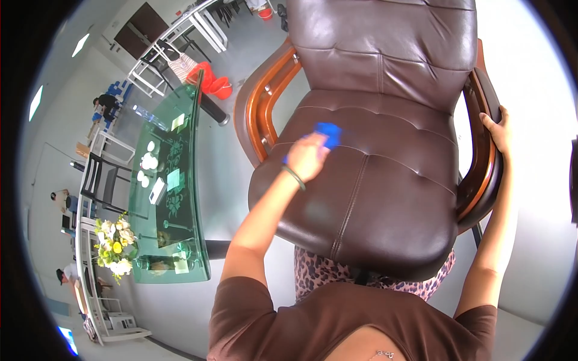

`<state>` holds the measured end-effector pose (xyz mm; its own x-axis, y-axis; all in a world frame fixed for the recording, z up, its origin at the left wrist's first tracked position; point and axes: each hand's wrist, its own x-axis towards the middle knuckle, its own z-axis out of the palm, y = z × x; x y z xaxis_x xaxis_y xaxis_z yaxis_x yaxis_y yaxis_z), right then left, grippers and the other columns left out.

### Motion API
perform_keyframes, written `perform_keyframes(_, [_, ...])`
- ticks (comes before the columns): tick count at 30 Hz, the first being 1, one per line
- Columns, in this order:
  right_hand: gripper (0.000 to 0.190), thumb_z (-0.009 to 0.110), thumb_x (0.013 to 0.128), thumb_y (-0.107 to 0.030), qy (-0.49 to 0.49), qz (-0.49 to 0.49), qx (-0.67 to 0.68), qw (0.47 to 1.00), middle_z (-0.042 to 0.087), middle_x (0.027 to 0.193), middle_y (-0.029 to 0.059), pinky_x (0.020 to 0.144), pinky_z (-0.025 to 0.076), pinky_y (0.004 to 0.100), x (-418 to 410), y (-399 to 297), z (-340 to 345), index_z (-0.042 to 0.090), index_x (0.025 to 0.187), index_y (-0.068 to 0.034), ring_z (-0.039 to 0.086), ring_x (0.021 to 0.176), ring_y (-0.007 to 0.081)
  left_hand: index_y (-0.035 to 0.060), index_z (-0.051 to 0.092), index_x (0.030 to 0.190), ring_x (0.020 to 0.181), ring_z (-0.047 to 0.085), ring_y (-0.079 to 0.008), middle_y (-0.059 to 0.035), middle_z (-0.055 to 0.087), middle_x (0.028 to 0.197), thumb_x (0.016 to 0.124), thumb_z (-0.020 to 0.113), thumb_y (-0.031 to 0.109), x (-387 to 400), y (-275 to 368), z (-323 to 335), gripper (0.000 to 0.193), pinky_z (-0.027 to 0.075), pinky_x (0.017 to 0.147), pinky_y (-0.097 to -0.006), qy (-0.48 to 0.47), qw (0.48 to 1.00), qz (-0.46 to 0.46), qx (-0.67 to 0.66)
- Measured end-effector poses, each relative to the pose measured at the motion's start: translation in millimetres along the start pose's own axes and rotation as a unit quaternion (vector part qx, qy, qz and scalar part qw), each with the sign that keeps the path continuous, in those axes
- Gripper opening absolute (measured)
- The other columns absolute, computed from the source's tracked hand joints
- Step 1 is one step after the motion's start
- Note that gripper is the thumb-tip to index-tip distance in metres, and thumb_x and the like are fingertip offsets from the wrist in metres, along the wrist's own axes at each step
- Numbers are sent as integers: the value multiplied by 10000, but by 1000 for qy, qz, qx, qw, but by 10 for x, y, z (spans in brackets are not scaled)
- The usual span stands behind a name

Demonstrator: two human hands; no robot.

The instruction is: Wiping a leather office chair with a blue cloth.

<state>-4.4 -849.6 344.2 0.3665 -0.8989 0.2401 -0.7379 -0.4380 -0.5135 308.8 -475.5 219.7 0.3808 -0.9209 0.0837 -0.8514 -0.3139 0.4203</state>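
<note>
Before me stands an office chair with a dark brown leather seat, stitched and tufted, and a matching backrest. My left hand, with a green bangle at the wrist, grips a blue cloth against the left part of the seat. The cloth is blurred and partly covered by the fingers. My right hand rests on the right armrest, thumb on the inner side and fingers over the padded top. A polished wooden left armrest curves beside the seat.
To the left is a green glass table bearing a white tea set, a clear bottle and a flower arrangement. Red buckets stand beyond it. Several people are farther left. A white wall is at right.
</note>
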Motion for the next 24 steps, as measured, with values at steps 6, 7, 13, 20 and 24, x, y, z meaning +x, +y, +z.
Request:
perform_keyframes(6, [851,725,740,-383,-42,46,32,998,530,1162,267,859,472,344,-85,-268,-16,324,1345,60,578,1004,294,39,550,1211,1171,494,-342,-216,523,1251,888,519,274,97,-399,201,401,365,1015,-413,71,988,-112,84])
perform_keyframes(7, [850,725,739,-385,-39,42,30,998,530,1163,268,859,472,347,-77,-223,-31,326,1344,59,579,1005,296,57,546,1220,1180,486,-338,-211,516,1262,889,518,283,71,-181,187,402,364,1014,-412,27,996,-72,39])
perform_keyframes(13, [850,722,736,-391,-15,16,9,1000,527,1166,271,866,468,351,2,-26,28,328,1348,49,576,1009,308,83,549,1223,1163,501,-332,-179,532,1253,866,575,210,-488,533,53,380,367,1007,-428,39,993,87,-76])
perform_keyframes(20, [849,720,733,-398,-6,9,16,1000,523,1168,275,874,462,362,-4,-122,78,332,1351,36,573,1012,316,41,554,1202,1164,502,-332,-203,533,1245,887,521,257,-169,-465,10,384,374,1007,-397,88,982,-142,90])
perform_keyframes(24, [867,711,734,-386,-34,37,21,999,494,1206,279,914,437,379,-22,-70,1,285,1373,16,553,1051,336,62,548,1220,1182,487,-333,-199,519,1265,889,515,273,-137,113,175,394,369,1010,-405,31,998,-48,-1])
